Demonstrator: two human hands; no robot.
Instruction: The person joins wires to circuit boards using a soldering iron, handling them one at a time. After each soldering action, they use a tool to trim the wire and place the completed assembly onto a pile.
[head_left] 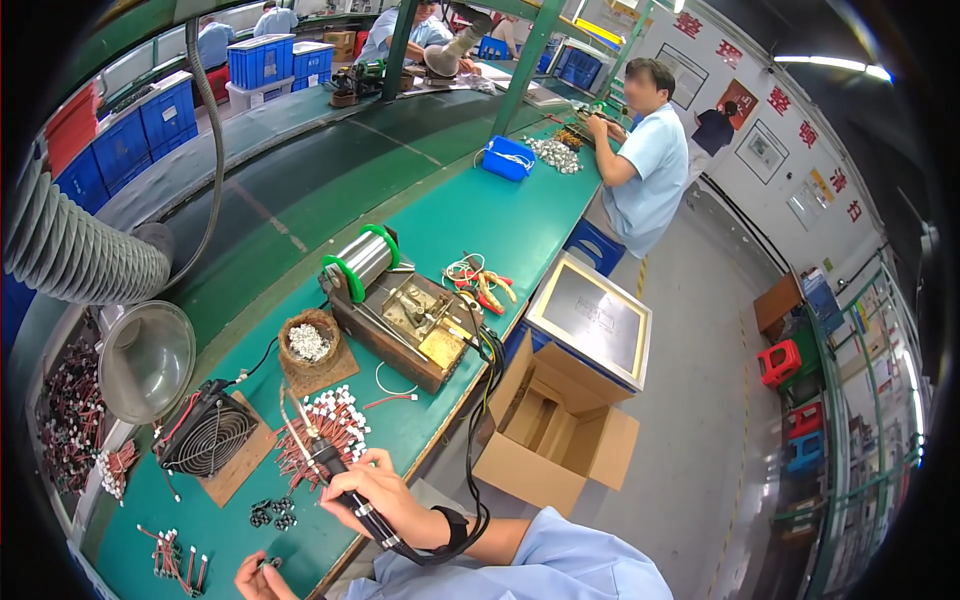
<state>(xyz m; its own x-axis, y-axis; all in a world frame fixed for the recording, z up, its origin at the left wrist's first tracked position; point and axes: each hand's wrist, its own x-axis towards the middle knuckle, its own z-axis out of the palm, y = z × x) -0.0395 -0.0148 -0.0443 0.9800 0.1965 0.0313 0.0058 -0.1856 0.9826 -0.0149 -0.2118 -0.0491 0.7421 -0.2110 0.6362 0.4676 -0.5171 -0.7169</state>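
My right hand (388,497), a black band at its wrist, is wrapped round a soldering iron (345,488) with a thin metal feed tube along it. The iron's tip end points away, over a pile of red-and-black wires with white connectors (335,425). At the lower edge my left hand (258,580) is partly cut off, its fingers pinching a small dark part (270,563). Close by on the green bench lies a cluster of small black round parts (273,514). To the left are a few wired pieces with white connectors (175,560).
A solder station with a wire spool (365,265), a pot of white bits (308,340) and a black fan (210,440) stand ahead. A clear extraction hood (147,360) hangs left. Right of the bench is an open carton (555,425); a co-worker (645,160) sits further along.
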